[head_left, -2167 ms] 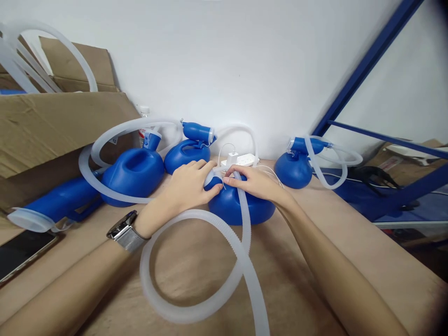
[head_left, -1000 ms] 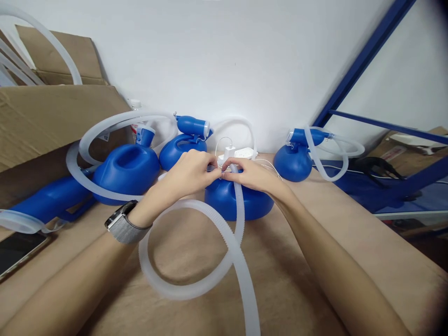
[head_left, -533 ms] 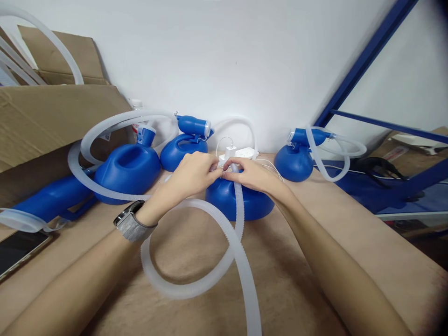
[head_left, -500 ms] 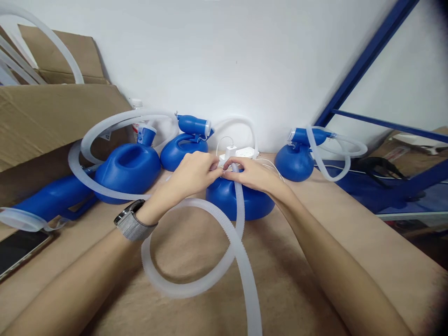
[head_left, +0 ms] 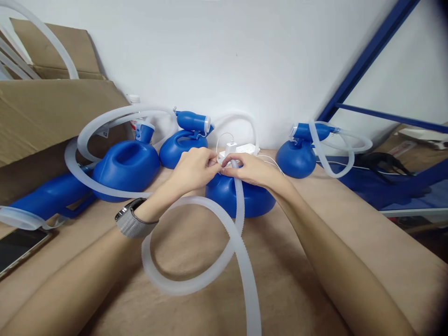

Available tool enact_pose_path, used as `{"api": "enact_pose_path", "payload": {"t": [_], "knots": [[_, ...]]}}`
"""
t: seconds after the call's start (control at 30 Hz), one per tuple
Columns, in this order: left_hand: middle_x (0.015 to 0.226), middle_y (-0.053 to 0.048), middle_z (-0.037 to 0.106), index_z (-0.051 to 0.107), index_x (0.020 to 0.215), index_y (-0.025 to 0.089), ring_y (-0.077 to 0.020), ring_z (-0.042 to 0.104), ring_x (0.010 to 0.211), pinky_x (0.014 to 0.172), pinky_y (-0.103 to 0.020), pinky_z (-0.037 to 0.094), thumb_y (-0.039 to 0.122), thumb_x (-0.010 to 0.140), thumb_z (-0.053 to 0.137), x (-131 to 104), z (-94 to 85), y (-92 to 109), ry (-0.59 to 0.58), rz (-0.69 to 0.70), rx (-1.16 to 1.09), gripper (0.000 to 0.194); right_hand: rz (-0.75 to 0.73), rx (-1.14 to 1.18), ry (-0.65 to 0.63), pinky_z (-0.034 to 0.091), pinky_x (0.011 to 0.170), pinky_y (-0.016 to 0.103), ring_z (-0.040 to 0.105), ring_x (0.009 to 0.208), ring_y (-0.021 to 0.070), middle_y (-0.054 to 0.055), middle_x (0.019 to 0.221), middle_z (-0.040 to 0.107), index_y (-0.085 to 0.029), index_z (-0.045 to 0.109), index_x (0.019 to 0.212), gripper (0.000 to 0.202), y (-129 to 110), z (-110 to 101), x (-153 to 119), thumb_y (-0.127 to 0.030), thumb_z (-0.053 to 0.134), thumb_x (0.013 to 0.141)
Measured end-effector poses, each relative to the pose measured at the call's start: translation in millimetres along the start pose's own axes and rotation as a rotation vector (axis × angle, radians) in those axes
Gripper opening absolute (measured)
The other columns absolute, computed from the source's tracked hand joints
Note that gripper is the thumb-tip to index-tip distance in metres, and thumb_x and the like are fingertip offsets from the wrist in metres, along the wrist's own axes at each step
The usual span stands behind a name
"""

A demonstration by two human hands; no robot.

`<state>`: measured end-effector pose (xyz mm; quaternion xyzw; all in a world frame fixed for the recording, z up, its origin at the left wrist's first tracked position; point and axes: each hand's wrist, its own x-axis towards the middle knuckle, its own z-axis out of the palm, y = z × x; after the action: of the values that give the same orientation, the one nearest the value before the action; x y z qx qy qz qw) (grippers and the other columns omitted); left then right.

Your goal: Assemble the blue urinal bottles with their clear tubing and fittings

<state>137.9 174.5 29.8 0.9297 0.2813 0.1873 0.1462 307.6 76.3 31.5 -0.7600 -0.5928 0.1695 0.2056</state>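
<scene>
A blue plastic bottle (head_left: 257, 200) with a rounded body stands under my hands, its top hidden by them. My left hand (head_left: 196, 169), with a mesh-band watch (head_left: 135, 219) at the wrist, is pinched closed just above the bottle's left side. My right hand (head_left: 252, 170) curls in from the other side, thumb and forefinger pinched close to my left fingertips. Whatever the fingertips hold is too small to make out. A translucent corrugated hose (head_left: 239, 200) runs through the bend of my right fingers, down over the bottle, and loops on the table toward me.
More blue bottles with hoses stand left (head_left: 126, 168), behind left (head_left: 182, 151) and right (head_left: 296, 158). Another blue bottle (head_left: 52, 198) lies beside a cardboard box (head_left: 63, 121). A phone (head_left: 21, 249), a white power strip (head_left: 247, 149) and a blue metal frame (head_left: 367, 60) are also around.
Both hands stay at the same spot above the bottle, with only slight finger movement. The whole view has shifted a little.
</scene>
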Motion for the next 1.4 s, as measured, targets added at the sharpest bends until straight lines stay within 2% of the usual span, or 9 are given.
{"api": "enact_pose_path", "payload": {"t": [0.13,0.3,0.57,0.77,0.9,1.07,1.17,1.27,1.4], "knots": [[0.061,-0.004,0.060,0.040,0.058,0.024,-0.0209,0.058,0.065,0.060,-0.034,0.030,0.030,0.085,0.056,1.1,3.8,-1.6,0.051,0.004,0.001,0.033,0.031,-0.024,-0.005,0.033,0.060,0.030,0.047,0.053,0.0150,-0.007,0.056,0.051,-0.028,0.076,0.108,0.036,-4.8,-2.1,-2.9,-0.058,0.066,0.092],[0.073,-0.007,0.073,0.048,0.061,0.023,-0.0247,0.066,0.079,0.066,-0.034,0.039,0.029,0.083,0.058,1.5,5.6,-4.7,0.059,0.026,-0.084,0.025,0.066,-0.070,0.008,0.035,0.062,0.030,0.055,0.061,0.0173,-0.005,0.062,0.058,-0.031,0.077,0.109,0.031,-10.5,-4.7,-5.8,-0.055,0.067,0.093],[0.084,-0.006,0.080,0.041,0.057,0.022,-0.0239,0.068,0.080,0.068,-0.034,0.042,0.023,0.081,0.059,-0.1,4.3,-3.5,0.080,-0.011,-0.116,0.031,0.031,-0.027,0.001,0.035,0.064,0.031,0.056,0.065,0.0186,-0.003,0.067,0.060,-0.029,0.076,0.112,0.033,-4.8,-0.2,-1.0,-0.054,0.066,0.092],[0.108,-0.005,0.084,0.037,0.057,0.022,-0.0254,0.071,0.091,0.076,-0.037,0.046,0.018,0.081,0.058,-1.0,2.6,-1.0,0.068,-0.025,-0.184,0.032,-0.011,0.000,0.023,0.037,0.064,0.030,0.058,0.069,0.0200,-0.002,0.073,0.065,-0.029,0.075,0.110,0.036,3.9,3.1,2.5,-0.056,0.067,0.088],[0.091,-0.007,0.080,0.038,0.058,0.022,-0.0254,0.069,0.088,0.073,-0.035,0.048,0.025,0.082,0.061,-0.1,2.9,-4.7,0.049,-0.028,-0.189,0.033,-0.031,0.027,0.001,0.037,0.064,0.029,0.057,0.065,0.0184,-0.003,0.069,0.063,-0.028,0.074,0.112,0.035,4.0,1.6,0.2,-0.054,0.067,0.090],[0.075,-0.004,0.072,0.045,0.060,0.023,-0.0239,0.068,0.083,0.067,-0.031,0.046,0.037,0.084,0.066,-0.2,1.3,-8.2,0.008,-0.064,-0.236,0.035,-0.021,0.025,0.004,0.041,0.068,0.030,0.062,0.074,0.0200,0.000,0.081,0.070,-0.028,0.076,0.114,0.037,4.6,0.6,-0.8,-0.056,0.069,0.090],[0.080,-0.003,0.072,0.052,0.068,0.022,-0.0217,0.065,0.079,0.066,-0.031,0.044,0.043,0.085,0.068,-1.9,-0.7,-8.3,0.012,-0.073,-0.226,0.031,-0.042,0.014,0.020,0.045,0.078,0.032,0.068,0.088,0.0233,0.002,0.099,0.077,-0.029,0.077,0.115,0.038,7.0,1.4,-0.2,-0.058,0.069,0.092],[0.089,-0.004,0.074,0.062,0.085,0.022,-0.0212,0.064,0.079,0.070,-0.032,0.045,0.052,0.088,0.067,-5.5,-6.1,-9.1,-0.014,-0.019,-0.190,0.031,-0.059,0.004,0.021,0.048,0.084,0.033,0.071,0.096,0.0258,0.003,0.107,0.079,-0.030,0.077,0.118,0.039,8.0,1.1,-0.6,-0.060,0.068,0.094],[0.115,-0.007,0.078,0.070,0.114,0.022,-0.0279,0.071,0.104,0.087,-0.035,0.052,0.059,0.091,0.063,-11.2,-21.6,-13.2,-0.080,0.099,-0.078,0.045,-0.078,-0.022,-0.025,0.051,0.091,0.034,0.073,0.105,0.0275,0.003,0.121,0.080,-0.029,0.075,0.127,0.038,5.9,-5.9,-4.5,-0.049,0.068,0.096]]}}
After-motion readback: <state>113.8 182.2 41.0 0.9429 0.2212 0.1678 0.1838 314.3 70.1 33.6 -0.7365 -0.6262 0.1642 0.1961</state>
